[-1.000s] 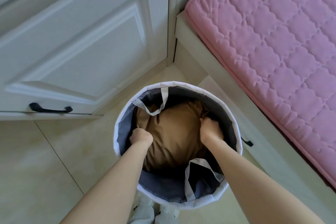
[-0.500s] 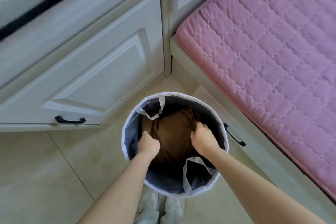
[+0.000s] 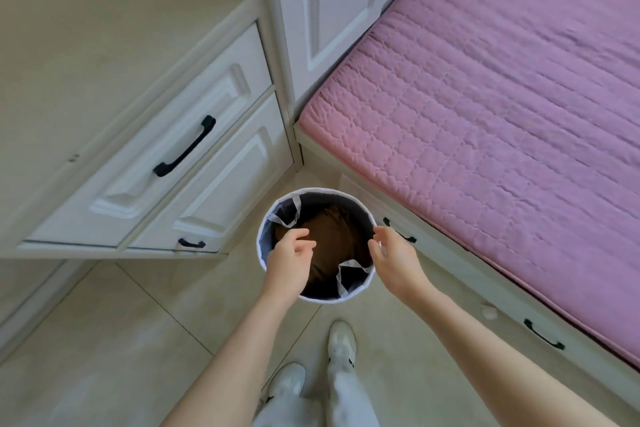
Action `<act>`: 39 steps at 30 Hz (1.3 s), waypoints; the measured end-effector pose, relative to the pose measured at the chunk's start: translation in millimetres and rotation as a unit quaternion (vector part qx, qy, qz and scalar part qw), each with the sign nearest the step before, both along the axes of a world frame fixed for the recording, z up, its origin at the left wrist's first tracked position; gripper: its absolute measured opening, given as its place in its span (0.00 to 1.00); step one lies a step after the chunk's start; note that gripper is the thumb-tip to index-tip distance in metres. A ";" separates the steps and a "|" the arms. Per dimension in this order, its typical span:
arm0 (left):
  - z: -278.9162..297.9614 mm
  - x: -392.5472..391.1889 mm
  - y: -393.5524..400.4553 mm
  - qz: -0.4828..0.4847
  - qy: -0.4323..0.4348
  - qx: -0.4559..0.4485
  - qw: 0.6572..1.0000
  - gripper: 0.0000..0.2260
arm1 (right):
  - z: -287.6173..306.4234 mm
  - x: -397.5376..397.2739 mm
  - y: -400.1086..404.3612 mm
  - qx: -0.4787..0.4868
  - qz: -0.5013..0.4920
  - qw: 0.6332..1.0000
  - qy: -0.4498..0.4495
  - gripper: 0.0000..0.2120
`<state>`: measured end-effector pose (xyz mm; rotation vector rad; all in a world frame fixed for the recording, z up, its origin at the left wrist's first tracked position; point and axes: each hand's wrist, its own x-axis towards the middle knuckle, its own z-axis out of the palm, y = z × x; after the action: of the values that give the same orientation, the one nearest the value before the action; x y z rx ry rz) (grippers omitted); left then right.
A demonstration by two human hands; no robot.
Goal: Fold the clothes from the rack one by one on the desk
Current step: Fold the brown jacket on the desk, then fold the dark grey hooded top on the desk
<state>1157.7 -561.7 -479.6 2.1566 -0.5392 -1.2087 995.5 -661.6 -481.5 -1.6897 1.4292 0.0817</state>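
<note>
A brown garment lies bunched inside a round fabric laundry basket with a white rim and dark blue lining, standing on the floor. My left hand hovers over the basket's left side, fingers loosely curled and holding nothing. My right hand hangs above the basket's right rim, fingers relaxed and apart from the cloth. Two white strap handles fold into the basket. The lower part of the garment is hidden by my hands.
White drawers with black handles stand to the left under a beige desk top. A bed with a pink quilted mattress fills the right. My white shoes stand on the beige tiled floor.
Both hands have let go of the brown garment and lifted out of the basket. My head has risen, so the basket looks smaller and farther below.
</note>
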 end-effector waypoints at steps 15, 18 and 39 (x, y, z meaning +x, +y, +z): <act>207.7 -107.5 112.6 -0.324 -0.028 -0.130 0.937 0.10 | 210.6 -125.5 223.1 -0.124 -0.308 0.939 -0.091 0.15; 234.7 -144.0 140.4 -0.388 -0.029 -0.163 0.907 0.11 | 234.1 -161.5 278.2 -0.133 -0.389 0.908 -0.078 0.15; 314.8 -542.3 441.0 -0.769 0.072 -0.221 0.595 0.13 | 333.4 -466.5 740.9 -0.191 -0.755 0.627 0.008 0.13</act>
<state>615.3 -120.7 -164.9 0.7062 -2.5544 -1.5983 529.0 79.3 -148.0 -0.2196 2.5204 -1.1990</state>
